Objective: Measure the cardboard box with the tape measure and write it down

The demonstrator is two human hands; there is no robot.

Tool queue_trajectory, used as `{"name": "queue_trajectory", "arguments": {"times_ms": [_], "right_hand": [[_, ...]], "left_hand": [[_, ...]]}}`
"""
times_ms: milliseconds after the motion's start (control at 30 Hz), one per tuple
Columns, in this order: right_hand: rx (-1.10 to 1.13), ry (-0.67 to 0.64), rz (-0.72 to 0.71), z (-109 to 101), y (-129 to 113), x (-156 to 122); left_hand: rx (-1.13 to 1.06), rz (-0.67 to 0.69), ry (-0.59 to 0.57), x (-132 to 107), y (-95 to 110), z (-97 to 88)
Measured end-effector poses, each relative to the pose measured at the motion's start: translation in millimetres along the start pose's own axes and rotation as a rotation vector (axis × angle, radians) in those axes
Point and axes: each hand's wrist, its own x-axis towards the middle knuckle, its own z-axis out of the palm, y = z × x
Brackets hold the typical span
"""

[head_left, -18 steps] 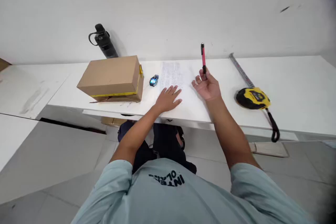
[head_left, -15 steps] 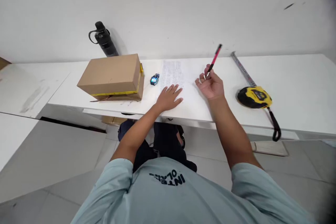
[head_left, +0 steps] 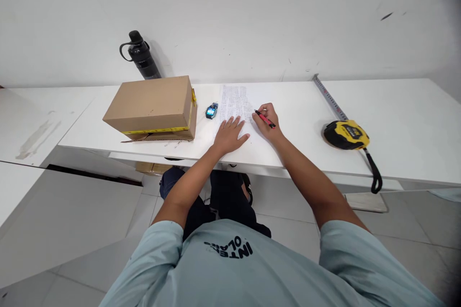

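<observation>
A sheet of paper [head_left: 234, 98] covered in handwriting lies on the white table. My left hand [head_left: 229, 137] rests flat on its lower part, fingers spread. At the paper's right side, my right hand [head_left: 267, 122] grips a red and black pen [head_left: 265, 119] in a writing hold. The pen's tip end points left toward the written lines; whether it touches the paper I cannot tell. Just left of the sheet is a small watch [head_left: 211, 111] with a lit blue screen.
A cardboard box [head_left: 154, 100] with yellow tape sits at the left, and a black bottle [head_left: 143, 55] stands behind it by the wall. To the right lies a yellow and black tape measure [head_left: 346, 135], its blade extended toward the wall and its strap hanging over the table's front edge.
My right hand has come down and left from above the table to the paper, turning over from palm up into a writing grip on the pen. My left hand has stayed put.
</observation>
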Motion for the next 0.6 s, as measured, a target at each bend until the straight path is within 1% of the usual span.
{"name": "queue_trajectory", "arguments": {"times_ms": [100, 233, 300, 467, 600], "right_hand": [[0.025, -0.079, 0.044, -3, -1, 1], [0.003, -0.166, 0.055, -4, -7, 1], [-0.016, -0.156, 0.066, -2, -10, 0], [-0.136, -0.097, 0.195, 2, -19, -2], [-0.153, -0.072, 0.223, 3, -23, -2]], "left_hand": [[-0.010, -0.113, 0.022, 5, 1, 2.9], [-0.015, -0.110, 0.036, 8, 1, 6.8], [-0.014, -0.107, 0.038, 9, 0, 7.7], [-0.019, -0.107, 0.023, 9, 0, 7.6], [-0.011, -0.104, 0.022, 10, -1, 8.9]]}}
